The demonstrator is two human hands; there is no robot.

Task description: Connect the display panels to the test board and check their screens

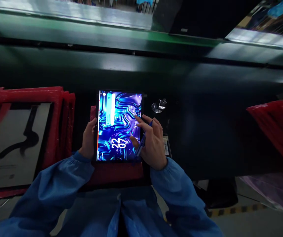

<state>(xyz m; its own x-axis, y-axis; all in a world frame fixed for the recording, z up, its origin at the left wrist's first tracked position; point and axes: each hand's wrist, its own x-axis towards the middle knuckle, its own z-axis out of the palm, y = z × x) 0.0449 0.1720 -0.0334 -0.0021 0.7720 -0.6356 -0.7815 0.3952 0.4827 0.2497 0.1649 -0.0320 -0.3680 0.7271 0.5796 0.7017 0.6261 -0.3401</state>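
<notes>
Red tray (114,172) under the tablet (119,125); left hand (89,140) grips its edge, right hand (152,141) pinches a blue pen (141,144).

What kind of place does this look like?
Probably an electronics factory production line: a lit tablet is handled at a long dark green workbench, red trays are stacked beside it, and the sleeve is a blue work smock.

A dark green workbench (141,65) stands over grey floor (254,225) with hazard tape (237,209).
</notes>
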